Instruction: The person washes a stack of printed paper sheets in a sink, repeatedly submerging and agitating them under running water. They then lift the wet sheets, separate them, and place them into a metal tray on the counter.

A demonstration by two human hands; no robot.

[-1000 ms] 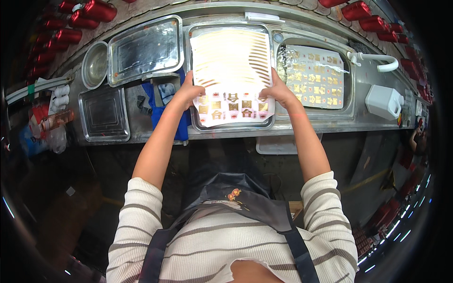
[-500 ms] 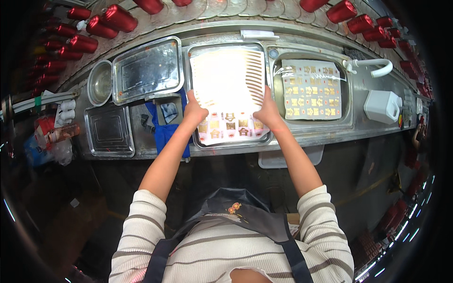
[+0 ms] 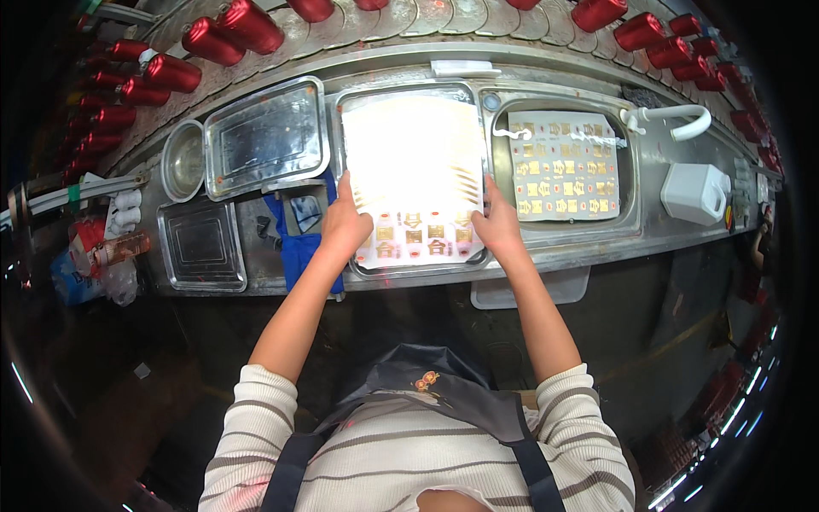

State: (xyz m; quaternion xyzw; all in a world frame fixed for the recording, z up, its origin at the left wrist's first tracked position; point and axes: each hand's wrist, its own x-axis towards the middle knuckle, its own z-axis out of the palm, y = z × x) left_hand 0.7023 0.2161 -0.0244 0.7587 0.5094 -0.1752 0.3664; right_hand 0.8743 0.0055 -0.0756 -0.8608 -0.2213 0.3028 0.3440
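Both my hands hold a white sheet (image 3: 414,239) printed with gold characters and small red dots, over a metal tray (image 3: 401,269). My left hand (image 3: 345,226) grips its left edge and my right hand (image 3: 497,222) its right edge, thumbs on top and other fingers mostly hidden beneath. Bright glare washes out the far part of the sheet, with reflected stripes near its right side. To the right, a similar printed sheet (image 3: 565,183) lies in a metal sink (image 3: 631,192).
Left are an upper metal tray (image 3: 266,128), a lower tray (image 3: 202,247), a round metal bowl (image 3: 182,162) and a blue cloth (image 3: 299,264). A white faucet (image 3: 682,115) and white jug (image 3: 693,194) stand right. Red metallic cylinders (image 3: 252,26) line a conveyor (image 3: 409,19) behind.
My hands have drawn slightly nearer with the sheet, and the glare stripes on it have shifted. The red cylinders on the conveyor have moved to the right.
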